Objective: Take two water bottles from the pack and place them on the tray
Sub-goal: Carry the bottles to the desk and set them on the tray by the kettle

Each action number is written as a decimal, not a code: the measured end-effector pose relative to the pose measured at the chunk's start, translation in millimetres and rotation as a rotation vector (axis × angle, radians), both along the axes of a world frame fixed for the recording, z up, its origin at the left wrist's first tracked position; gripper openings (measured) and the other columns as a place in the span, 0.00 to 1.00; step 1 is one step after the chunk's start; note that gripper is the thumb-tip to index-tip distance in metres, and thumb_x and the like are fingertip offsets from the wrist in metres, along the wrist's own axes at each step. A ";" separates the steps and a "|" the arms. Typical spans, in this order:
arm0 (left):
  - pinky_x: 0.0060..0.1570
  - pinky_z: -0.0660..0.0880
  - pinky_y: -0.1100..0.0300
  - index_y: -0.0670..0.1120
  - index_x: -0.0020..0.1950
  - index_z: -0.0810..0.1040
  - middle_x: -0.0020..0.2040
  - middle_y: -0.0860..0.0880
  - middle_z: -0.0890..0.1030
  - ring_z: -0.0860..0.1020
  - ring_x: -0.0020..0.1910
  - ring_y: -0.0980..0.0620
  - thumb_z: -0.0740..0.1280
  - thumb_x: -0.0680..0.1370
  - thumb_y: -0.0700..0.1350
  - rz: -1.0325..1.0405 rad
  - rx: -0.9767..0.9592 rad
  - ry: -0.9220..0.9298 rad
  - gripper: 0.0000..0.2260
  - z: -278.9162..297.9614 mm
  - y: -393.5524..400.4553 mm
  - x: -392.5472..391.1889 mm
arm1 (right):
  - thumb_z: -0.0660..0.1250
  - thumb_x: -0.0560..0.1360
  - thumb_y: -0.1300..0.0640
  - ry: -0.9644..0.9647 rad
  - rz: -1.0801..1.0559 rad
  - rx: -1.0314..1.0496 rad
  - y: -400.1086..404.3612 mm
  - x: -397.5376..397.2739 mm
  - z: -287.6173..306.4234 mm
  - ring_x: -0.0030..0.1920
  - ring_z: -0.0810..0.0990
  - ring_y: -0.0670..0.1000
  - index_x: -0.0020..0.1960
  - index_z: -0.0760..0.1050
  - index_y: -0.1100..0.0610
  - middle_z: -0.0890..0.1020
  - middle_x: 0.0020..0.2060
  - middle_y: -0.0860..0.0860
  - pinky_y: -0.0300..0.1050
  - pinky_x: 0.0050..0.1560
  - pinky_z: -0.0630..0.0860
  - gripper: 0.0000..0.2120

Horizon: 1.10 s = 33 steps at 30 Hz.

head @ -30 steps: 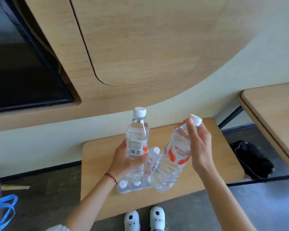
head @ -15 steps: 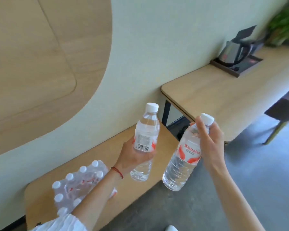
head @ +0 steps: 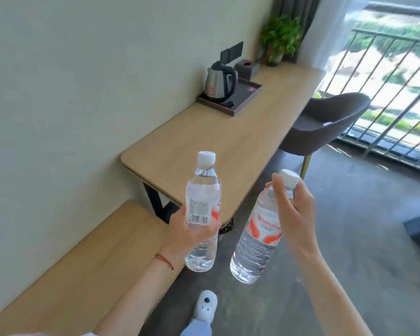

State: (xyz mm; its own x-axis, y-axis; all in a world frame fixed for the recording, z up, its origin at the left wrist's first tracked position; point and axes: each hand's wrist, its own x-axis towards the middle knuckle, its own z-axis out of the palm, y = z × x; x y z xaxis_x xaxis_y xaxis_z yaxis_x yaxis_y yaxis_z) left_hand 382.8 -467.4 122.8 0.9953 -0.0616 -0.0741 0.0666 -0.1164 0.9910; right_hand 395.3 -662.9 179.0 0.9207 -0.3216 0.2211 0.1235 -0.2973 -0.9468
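My left hand (head: 187, 232) grips a clear water bottle (head: 202, 190) with a white cap around its lower body, holding it upright. My right hand (head: 295, 209) holds a second water bottle (head: 257, 241) with a red and white label by its neck and shoulder; this bottle leans to the right at the top. Both bottles hang in the air above the floor and the near end of the desk. A dark rectangular tray (head: 246, 103) lies farther along the desk by the wall. The pack of bottles is out of view.
A steel kettle (head: 218, 84) stands on the tray's left part. The long wooden desk (head: 216, 144) runs along the wall, with a low wooden bench (head: 87, 263) below left. A grey chair (head: 325, 122) sits at the desk; a plant (head: 278, 37) stands at its far end.
The view has swung right, away from the bench and the pack, which has left the frame. The desk, tray and kettle are now closer and in full view. Both hands still hold their bottles.
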 end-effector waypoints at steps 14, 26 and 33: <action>0.44 0.80 0.65 0.48 0.47 0.80 0.41 0.51 0.84 0.83 0.42 0.55 0.76 0.68 0.39 -0.142 0.059 -0.102 0.11 2.5 -150.9 233.4 | 0.58 0.69 0.40 -0.082 -0.284 -0.076 -150.6 183.0 9.4 0.39 0.79 0.39 0.44 0.72 0.49 0.78 0.38 0.38 0.34 0.35 0.72 0.14; 0.45 0.79 0.66 0.46 0.48 0.79 0.42 0.50 0.84 0.83 0.42 0.53 0.77 0.67 0.40 0.052 0.176 -0.134 0.13 -31.7 -304.5 400.2 | 0.60 0.71 0.43 -0.094 -0.120 -0.069 -305.5 375.7 -2.1 0.41 0.81 0.52 0.46 0.74 0.58 0.81 0.39 0.54 0.45 0.41 0.77 0.17; 0.38 0.78 0.70 0.50 0.46 0.78 0.39 0.54 0.83 0.83 0.41 0.51 0.77 0.66 0.43 0.178 0.187 -0.081 0.13 -35.3 -378.3 490.1 | 0.60 0.70 0.41 -0.073 -0.006 -0.087 -378.7 495.3 4.8 0.40 0.82 0.54 0.45 0.74 0.55 0.81 0.37 0.52 0.49 0.39 0.78 0.17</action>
State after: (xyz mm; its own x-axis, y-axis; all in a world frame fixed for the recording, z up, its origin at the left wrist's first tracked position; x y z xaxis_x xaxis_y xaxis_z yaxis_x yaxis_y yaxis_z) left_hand 872.9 -845.7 87.6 0.9924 0.1221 0.0126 0.0237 -0.2918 0.9562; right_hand 890.6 -1041.6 183.8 0.8991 -0.3040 0.3150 0.1892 -0.3792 -0.9058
